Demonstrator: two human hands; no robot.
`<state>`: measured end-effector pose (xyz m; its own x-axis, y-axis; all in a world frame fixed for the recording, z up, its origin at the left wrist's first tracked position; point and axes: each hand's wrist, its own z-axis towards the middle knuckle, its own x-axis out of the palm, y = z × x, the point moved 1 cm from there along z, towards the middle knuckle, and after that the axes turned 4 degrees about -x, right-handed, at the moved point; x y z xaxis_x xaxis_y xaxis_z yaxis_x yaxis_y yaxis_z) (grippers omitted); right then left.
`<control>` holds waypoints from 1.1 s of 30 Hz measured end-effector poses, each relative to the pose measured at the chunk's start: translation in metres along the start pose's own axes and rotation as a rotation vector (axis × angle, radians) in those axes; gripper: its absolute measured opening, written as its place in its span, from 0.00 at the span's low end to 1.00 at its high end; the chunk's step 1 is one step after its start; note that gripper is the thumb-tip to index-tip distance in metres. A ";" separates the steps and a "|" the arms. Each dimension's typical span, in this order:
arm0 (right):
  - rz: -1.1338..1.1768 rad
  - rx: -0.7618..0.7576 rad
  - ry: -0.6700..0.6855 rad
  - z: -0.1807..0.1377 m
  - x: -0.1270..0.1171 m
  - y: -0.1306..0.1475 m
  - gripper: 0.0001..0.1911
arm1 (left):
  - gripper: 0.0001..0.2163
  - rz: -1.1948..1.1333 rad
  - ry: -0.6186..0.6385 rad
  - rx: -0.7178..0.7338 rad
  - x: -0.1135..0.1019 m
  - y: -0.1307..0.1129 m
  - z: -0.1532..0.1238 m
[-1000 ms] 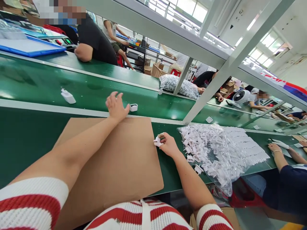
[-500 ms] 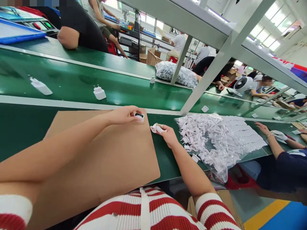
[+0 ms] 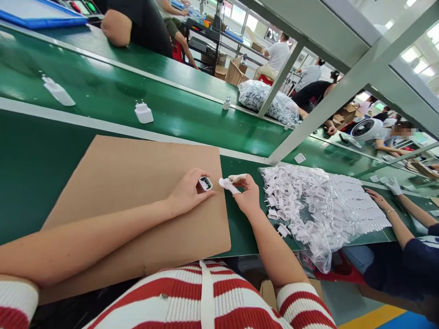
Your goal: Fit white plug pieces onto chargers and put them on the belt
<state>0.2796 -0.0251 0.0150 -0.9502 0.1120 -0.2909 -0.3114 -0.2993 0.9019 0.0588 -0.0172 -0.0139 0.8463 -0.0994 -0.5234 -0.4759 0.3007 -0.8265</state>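
My left hand [image 3: 188,192] is closed around a white charger housing [image 3: 206,183], above the right part of a brown cardboard sheet [image 3: 144,183]. The housing's open end faces right and shows dark and yellowish parts inside. Just right of it, past the sheet's edge, is my right hand [image 3: 247,192]. White finger coverings [image 3: 228,184] wrap its thumb and a finger, which are slightly apart and point at the housing. I see nothing plainly held between them. To the right of that hand, a clear plastic bag [image 3: 322,253] bears a heap of white plug housings [image 3: 284,192].
Beyond a pale rail runs a green conveyor [image 3: 185,123] with white chargers [image 3: 143,112] spaced along it. A slanted metal post [image 3: 308,119] rises behind the heap. At right, a co-worker's hand [image 3: 377,198] touches rows of white pieces [image 3: 356,196]. A filled bag [image 3: 267,98] lies across the belt.
My left hand has turned and come down toward me, so the housing's open end now faces right. My right hand stays close by, its fingers slightly more apart. The view has tilted.
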 end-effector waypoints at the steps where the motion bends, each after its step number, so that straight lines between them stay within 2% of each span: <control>1: -0.050 -0.012 0.024 0.000 0.000 -0.001 0.18 | 0.23 -0.052 0.065 0.036 0.001 0.000 0.000; 2: -0.115 -0.026 0.068 0.000 -0.001 -0.003 0.19 | 0.24 -0.116 0.130 0.060 0.000 0.001 0.001; 4: -0.243 -0.059 0.184 0.001 -0.003 -0.006 0.19 | 0.33 -0.223 0.194 0.067 -0.001 0.005 0.002; 6: -0.316 -0.083 0.265 0.003 -0.005 -0.010 0.13 | 0.37 -0.245 0.136 0.028 -0.002 0.008 0.002; 7: -0.329 -0.086 0.270 0.003 -0.006 -0.012 0.10 | 0.34 -0.227 0.109 0.007 -0.002 0.009 0.003; 10: -0.351 -0.095 0.183 0.005 -0.006 -0.011 0.11 | 0.19 -0.208 0.190 0.000 -0.002 0.007 0.005; 12: -0.337 -0.172 0.093 0.003 -0.003 -0.004 0.13 | 0.18 -0.234 0.246 0.034 -0.002 0.003 0.006; 13: -0.330 -0.238 0.069 0.000 -0.001 0.002 0.13 | 0.20 -0.245 0.234 0.043 -0.003 0.002 0.006; 16: -0.374 -0.449 0.127 -0.010 0.008 0.019 0.14 | 0.21 -0.246 0.207 0.060 -0.004 0.001 0.009; 19: -0.454 -0.558 0.184 -0.016 0.016 0.028 0.16 | 0.17 -0.232 0.225 0.100 -0.004 0.002 0.010; 27: -0.537 -0.582 0.260 -0.009 0.025 0.020 0.17 | 0.16 -0.242 0.230 0.133 -0.006 0.001 0.011; 33: -0.545 -0.623 0.181 -0.011 0.025 0.024 0.19 | 0.17 -0.230 0.233 0.135 -0.005 0.003 0.012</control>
<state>0.2482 -0.0394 0.0257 -0.6358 0.2549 -0.7285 -0.6272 -0.7207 0.2952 0.0559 -0.0046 -0.0114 0.8430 -0.3876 -0.3730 -0.2306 0.3661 -0.9015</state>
